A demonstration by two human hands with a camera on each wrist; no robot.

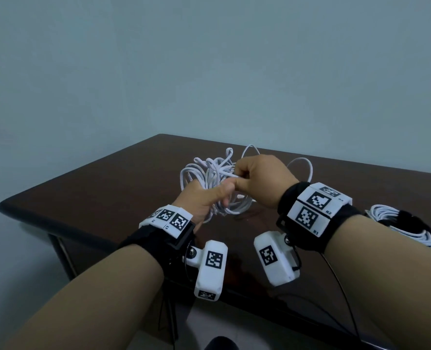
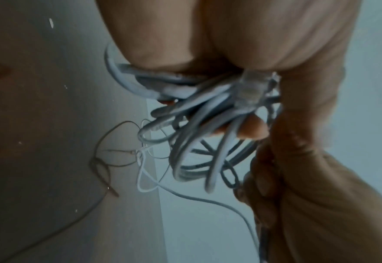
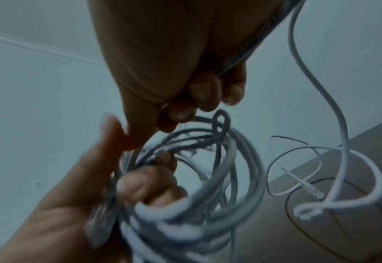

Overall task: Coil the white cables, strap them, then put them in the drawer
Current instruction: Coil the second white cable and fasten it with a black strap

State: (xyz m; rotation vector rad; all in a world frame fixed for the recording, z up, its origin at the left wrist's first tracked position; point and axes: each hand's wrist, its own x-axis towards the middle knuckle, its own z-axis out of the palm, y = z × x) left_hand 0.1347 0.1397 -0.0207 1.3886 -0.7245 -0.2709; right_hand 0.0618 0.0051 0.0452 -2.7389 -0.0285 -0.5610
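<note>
From the head view, both hands meet over a dark brown table (image 1: 103, 178) set against a pale blue-grey wall (image 1: 159, 59). The left hand (image 1: 204, 200) has its fingers curled round a bundle of white cable loops (image 1: 209, 173), held just above the tabletop. The right hand (image 1: 257, 178) sits touching the left thumb and pinches a strand at the top of the same bundle. A free loop of the cable (image 1: 303, 165) trails behind the right hand onto the table. At the right edge, partly hidden behind the right forearm, lies a second coil of white cable (image 1: 396, 223) bound with a black strap (image 1: 411, 221). Below the table edge, thin black wires (image 1: 346, 294) hang from the wrist cameras (image 1: 210, 269).

In the left wrist view, the left hand (image 2: 208, 35) clamps several loops of the cable (image 2: 185, 92) against the palm, and a clear plug (image 2: 251, 90) sticks out beside the thumb. The right hand (image 2: 309, 195) crowds in from the lower right, blocking much of the bundle. A thin loose length (image 2: 145, 170) hangs toward the table (image 2: 39, 124).

In the right wrist view, the right hand (image 3: 174, 62) has fingertips (image 3: 204, 92) folded down on a strand directly over the coil (image 3: 219, 178). The left hand (image 3: 73, 195) grips the coil from below, blurred. The loose end curls on the table (image 3: 354, 240) to the right, ending in a plug (image 3: 313, 194).
</note>
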